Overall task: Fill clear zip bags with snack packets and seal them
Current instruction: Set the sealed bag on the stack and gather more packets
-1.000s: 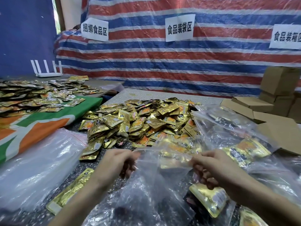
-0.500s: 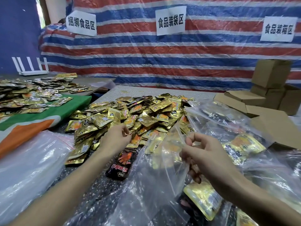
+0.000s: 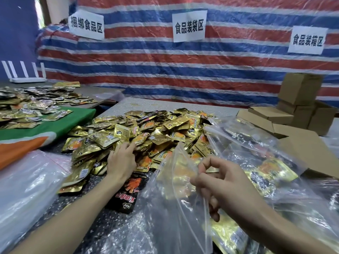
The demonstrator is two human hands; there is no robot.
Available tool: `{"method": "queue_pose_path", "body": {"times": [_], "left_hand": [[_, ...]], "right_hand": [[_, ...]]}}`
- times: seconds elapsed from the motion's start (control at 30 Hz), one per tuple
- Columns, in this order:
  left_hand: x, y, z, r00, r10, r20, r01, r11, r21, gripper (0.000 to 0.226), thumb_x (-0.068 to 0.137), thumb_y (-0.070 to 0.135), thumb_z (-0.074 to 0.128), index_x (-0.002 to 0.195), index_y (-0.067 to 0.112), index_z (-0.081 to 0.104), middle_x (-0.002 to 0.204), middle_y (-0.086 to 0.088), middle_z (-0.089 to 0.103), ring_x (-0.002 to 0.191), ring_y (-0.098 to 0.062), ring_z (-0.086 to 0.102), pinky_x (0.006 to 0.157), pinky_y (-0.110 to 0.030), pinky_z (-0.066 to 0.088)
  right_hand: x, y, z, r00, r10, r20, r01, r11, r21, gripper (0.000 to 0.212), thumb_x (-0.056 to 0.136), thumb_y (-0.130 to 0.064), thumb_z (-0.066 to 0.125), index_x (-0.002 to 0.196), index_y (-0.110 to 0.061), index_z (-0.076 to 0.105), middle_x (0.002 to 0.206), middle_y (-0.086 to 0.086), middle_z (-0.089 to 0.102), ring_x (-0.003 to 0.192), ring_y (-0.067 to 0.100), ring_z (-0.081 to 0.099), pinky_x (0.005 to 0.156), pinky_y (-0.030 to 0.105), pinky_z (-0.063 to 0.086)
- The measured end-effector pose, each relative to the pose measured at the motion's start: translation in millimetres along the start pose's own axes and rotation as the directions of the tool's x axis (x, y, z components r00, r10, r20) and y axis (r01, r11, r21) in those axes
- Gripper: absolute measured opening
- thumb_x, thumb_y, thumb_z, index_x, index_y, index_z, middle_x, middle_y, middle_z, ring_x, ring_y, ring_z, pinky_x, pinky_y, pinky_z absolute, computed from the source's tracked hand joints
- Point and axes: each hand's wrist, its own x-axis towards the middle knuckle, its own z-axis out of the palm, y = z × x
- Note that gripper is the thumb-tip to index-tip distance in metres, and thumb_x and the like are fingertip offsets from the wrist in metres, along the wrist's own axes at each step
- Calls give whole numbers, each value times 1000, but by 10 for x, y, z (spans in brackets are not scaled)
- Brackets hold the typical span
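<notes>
- The heap of gold snack packets (image 3: 146, 132) lies in the middle of the speckled table (image 3: 183, 105), and everything below is placed from it.
- The left hand (image 3: 121, 162) is at the near edge of the heap, back upward. Its fingers (image 3: 128, 146) stretch forward and their tips rest on the packets, with none clasped.
- The right hand (image 3: 220, 184) is on the near right side of the heap. Thumb and forefinger pinch the rim of a clear zip bag (image 3: 170, 189), and the other fingers are curled beneath.
- The bag hangs from that pinch between the two hands, just in front of the heap. Its mouth is lifted to a peak, and gold packets show blurred through its film.
- A black packet with red print (image 3: 128, 195) lies flat on the table at the near edge of the heap, just under the left wrist.
- To the right of the heap lie more clear bags with packets inside (image 3: 256, 162), crumpled over one another.
- Farther right and behind them are flat cartons (image 3: 271, 116) and stacked cardboard boxes (image 3: 300, 88).
- To the near left of the heap lies a pile of empty clear bags (image 3: 27, 180).
- To the left of the heap a green and orange cloth (image 3: 55, 125) carries a second spread of packets (image 3: 27, 103). A white router (image 3: 27, 79) stands behind that spread.
- Behind the heap hangs a red, white and blue striped tarp (image 3: 183, 70) with paper signs (image 3: 189, 26) fixed to it.
</notes>
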Motion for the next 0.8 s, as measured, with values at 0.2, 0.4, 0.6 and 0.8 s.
{"method": "queue_pose_path", "body": {"times": [0.2,0.4,0.6,0.8], "left_hand": [[63,66,-426,997,36,-74,-58,941,-333,7,102,13,50,105,12,56,85,-7,67,70,-27,63,60,-42,52],[-95,201,-1174,999,-16,-50,-18,793,-609,5,101,13,54,99,17,58,87,-9,67,69,-28,67,50,-34,55],[-399,476,-2288,989,-147,4,59,375,-925,19,99,12,55,83,14,66,81,-4,74,73,-30,74,53,-35,60],[-744,830,-2790,987,-50,152,159,161,-974,42,96,9,52,60,17,73,65,-5,70,59,-29,71,40,-26,53]], "right_hand": [[-5,-71,62,1000,6,-28,-7,999,-41,13,87,0,65,81,-5,54,50,9,54,33,14,45,36,22,37],[-34,-132,147,998,-5,-64,-2,993,-119,15,85,4,63,82,-5,52,51,6,58,37,18,51,36,25,40],[-33,-159,228,993,-40,-112,20,985,-173,14,85,4,62,83,-4,52,45,2,54,34,15,49,34,21,39],[-19,-178,311,990,-70,-122,53,989,-137,12,84,3,70,83,2,59,45,3,55,35,13,48,34,19,36]]}}
